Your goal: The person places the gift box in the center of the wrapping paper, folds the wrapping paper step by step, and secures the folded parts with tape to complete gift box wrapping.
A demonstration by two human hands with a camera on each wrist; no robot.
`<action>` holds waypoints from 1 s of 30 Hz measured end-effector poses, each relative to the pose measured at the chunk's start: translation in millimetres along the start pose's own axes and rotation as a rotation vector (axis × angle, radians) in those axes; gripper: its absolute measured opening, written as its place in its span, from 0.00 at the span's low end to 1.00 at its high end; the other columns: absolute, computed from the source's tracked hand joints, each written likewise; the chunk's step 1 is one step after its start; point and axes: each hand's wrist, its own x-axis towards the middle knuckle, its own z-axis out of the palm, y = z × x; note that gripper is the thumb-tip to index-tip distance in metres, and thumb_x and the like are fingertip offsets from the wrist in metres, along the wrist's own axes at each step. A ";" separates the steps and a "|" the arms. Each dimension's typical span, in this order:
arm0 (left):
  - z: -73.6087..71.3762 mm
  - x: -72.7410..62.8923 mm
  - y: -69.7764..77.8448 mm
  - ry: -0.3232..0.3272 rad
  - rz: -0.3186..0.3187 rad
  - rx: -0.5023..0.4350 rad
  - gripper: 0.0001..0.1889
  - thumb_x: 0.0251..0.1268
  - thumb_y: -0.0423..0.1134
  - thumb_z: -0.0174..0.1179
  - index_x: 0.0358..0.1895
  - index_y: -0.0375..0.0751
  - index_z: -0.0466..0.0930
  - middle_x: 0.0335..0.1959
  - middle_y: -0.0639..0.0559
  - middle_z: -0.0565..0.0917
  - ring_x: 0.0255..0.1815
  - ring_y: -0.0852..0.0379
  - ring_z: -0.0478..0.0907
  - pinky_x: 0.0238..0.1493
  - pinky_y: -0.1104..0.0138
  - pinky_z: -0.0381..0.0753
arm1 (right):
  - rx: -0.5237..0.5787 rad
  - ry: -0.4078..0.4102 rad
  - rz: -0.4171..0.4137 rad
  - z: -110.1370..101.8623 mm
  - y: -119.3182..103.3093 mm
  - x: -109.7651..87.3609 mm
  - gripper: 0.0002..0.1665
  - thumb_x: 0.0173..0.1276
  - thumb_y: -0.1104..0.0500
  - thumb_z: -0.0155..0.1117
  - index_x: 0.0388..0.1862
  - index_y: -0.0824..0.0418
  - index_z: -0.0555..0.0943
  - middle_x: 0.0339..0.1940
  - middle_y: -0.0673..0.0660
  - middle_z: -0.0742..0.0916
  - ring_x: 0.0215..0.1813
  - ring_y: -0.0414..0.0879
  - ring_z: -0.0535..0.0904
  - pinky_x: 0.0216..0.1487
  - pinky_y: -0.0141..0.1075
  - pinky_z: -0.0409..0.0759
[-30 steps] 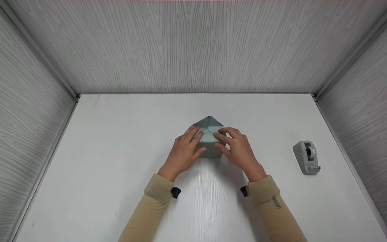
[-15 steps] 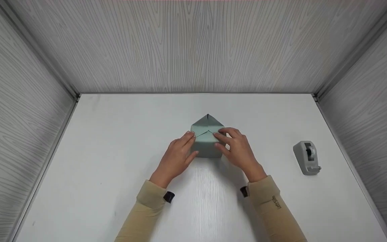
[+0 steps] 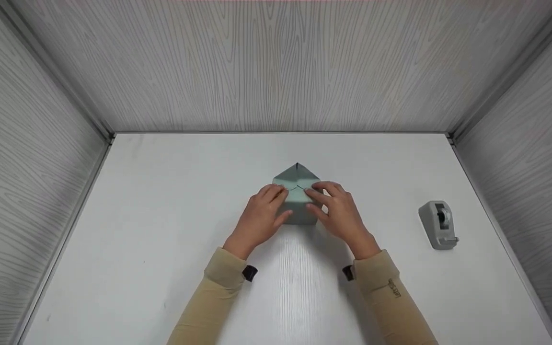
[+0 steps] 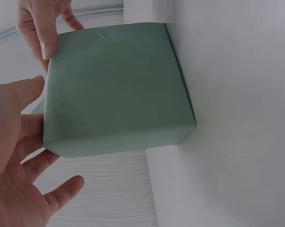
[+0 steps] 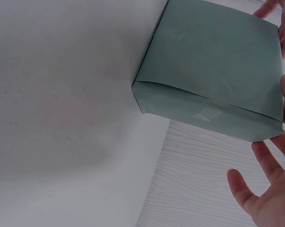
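Note:
A box wrapped in pale green paper (image 3: 299, 214) rests on the white table, its front side facing me. From its far end a pointed paper flap (image 3: 297, 172) extends away, and folded edges meet on top in a shallow V. My left hand (image 3: 257, 218) lays its fingers on the left part of the top, thumb by the front. My right hand (image 3: 343, 215) touches the right part of the top, its thumb near the front edge. The left wrist view shows a smooth green side (image 4: 114, 90); a seam and a shiny patch like clear tape (image 5: 207, 114) show in the right wrist view.
A grey tape dispenser (image 3: 438, 225) stands on the table (image 3: 151, 201) to the right, away from both hands. Wood-grain panels (image 3: 276, 67) enclose the table at the back and on both sides.
My left hand drew back to the left edge of the box top, uncovering the fold, then came forward over it again. My right hand stayed in place.

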 end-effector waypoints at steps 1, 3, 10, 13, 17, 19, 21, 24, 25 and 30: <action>0.6 2.1 1.0 -0.008 -0.008 0.008 0.27 0.73 0.51 0.56 0.68 0.37 0.72 0.65 0.45 0.72 0.68 0.47 0.65 0.59 0.51 0.73 | 0.000 0.000 0.000 0.2 0.3 -0.2 0.22 0.70 0.49 0.65 0.60 0.54 0.83 0.60 0.56 0.79 0.64 0.54 0.71 0.50 0.56 0.73; 1.9 6.0 3.0 -0.016 -0.016 0.043 0.27 0.73 0.53 0.55 0.67 0.40 0.73 0.63 0.45 0.72 0.67 0.46 0.65 0.57 0.51 0.73 | -0.002 -0.003 0.000 0.8 0.8 -0.8 0.22 0.70 0.49 0.65 0.60 0.54 0.82 0.60 0.56 0.79 0.64 0.54 0.71 0.50 0.56 0.73; 5.2 15.8 9.0 -0.034 -0.046 0.132 0.26 0.74 0.56 0.51 0.67 0.46 0.74 0.61 0.44 0.72 0.65 0.45 0.65 0.55 0.51 0.74 | -0.035 -0.005 -0.007 1.9 1.6 -2.5 0.23 0.69 0.49 0.65 0.61 0.54 0.82 0.61 0.56 0.78 0.65 0.54 0.71 0.52 0.56 0.73; 4.9 17.2 9.5 -0.048 -0.062 0.120 0.26 0.75 0.56 0.50 0.67 0.46 0.74 0.62 0.44 0.71 0.66 0.44 0.64 0.55 0.50 0.73 | -0.043 -0.005 -0.008 1.8 1.4 -3.3 0.26 0.69 0.49 0.66 0.63 0.55 0.80 0.61 0.56 0.78 0.65 0.54 0.71 0.54 0.55 0.73; 5.2 15.7 6.8 -0.048 -0.068 0.090 0.25 0.75 0.55 0.50 0.68 0.47 0.73 0.63 0.44 0.71 0.67 0.44 0.63 0.56 0.49 0.73 | -0.015 0.006 0.006 1.8 2.0 -5.3 0.31 0.68 0.49 0.68 0.67 0.57 0.75 0.62 0.57 0.78 0.64 0.54 0.72 0.56 0.55 0.72; 5.1 14.5 5.5 -0.042 -0.064 0.067 0.26 0.75 0.55 0.50 0.68 0.46 0.73 0.63 0.44 0.70 0.67 0.44 0.63 0.56 0.49 0.73 | -0.001 0.012 0.005 2.5 3.0 -6.0 0.30 0.67 0.50 0.68 0.66 0.58 0.75 0.62 0.56 0.78 0.64 0.53 0.73 0.57 0.56 0.72; 4.1 13.7 5.3 -0.036 -0.063 0.032 0.26 0.75 0.54 0.50 0.68 0.45 0.73 0.63 0.44 0.70 0.67 0.44 0.63 0.56 0.49 0.72 | -0.001 0.012 -0.003 3.3 4.3 -6.4 0.29 0.67 0.50 0.68 0.64 0.58 0.76 0.63 0.56 0.78 0.65 0.52 0.72 0.57 0.56 0.72; 2.6 12.6 4.1 -0.025 -0.062 -0.014 0.25 0.75 0.53 0.51 0.67 0.43 0.73 0.63 0.44 0.71 0.67 0.44 0.64 0.58 0.49 0.72 | -0.003 0.014 -0.018 4.6 6.0 -7.4 0.27 0.67 0.51 0.68 0.63 0.59 0.78 0.64 0.55 0.78 0.66 0.52 0.71 0.57 0.55 0.72; 2.1 12.3 3.6 -0.025 -0.061 -0.030 0.25 0.75 0.53 0.51 0.67 0.42 0.73 0.63 0.44 0.71 0.67 0.45 0.64 0.58 0.49 0.71 | -0.002 0.016 -0.018 4.8 6.5 -8.0 0.28 0.67 0.51 0.68 0.63 0.58 0.78 0.64 0.55 0.77 0.66 0.52 0.71 0.57 0.55 0.72; 2.1 13.2 0.7 -0.035 -0.060 -0.085 0.25 0.76 0.52 0.51 0.66 0.41 0.73 0.67 0.44 0.69 0.70 0.46 0.63 0.62 0.48 0.68 | 0.003 0.013 -0.015 4.4 7.7 -9.3 0.27 0.67 0.51 0.68 0.64 0.58 0.78 0.65 0.55 0.77 0.67 0.51 0.71 0.57 0.55 0.72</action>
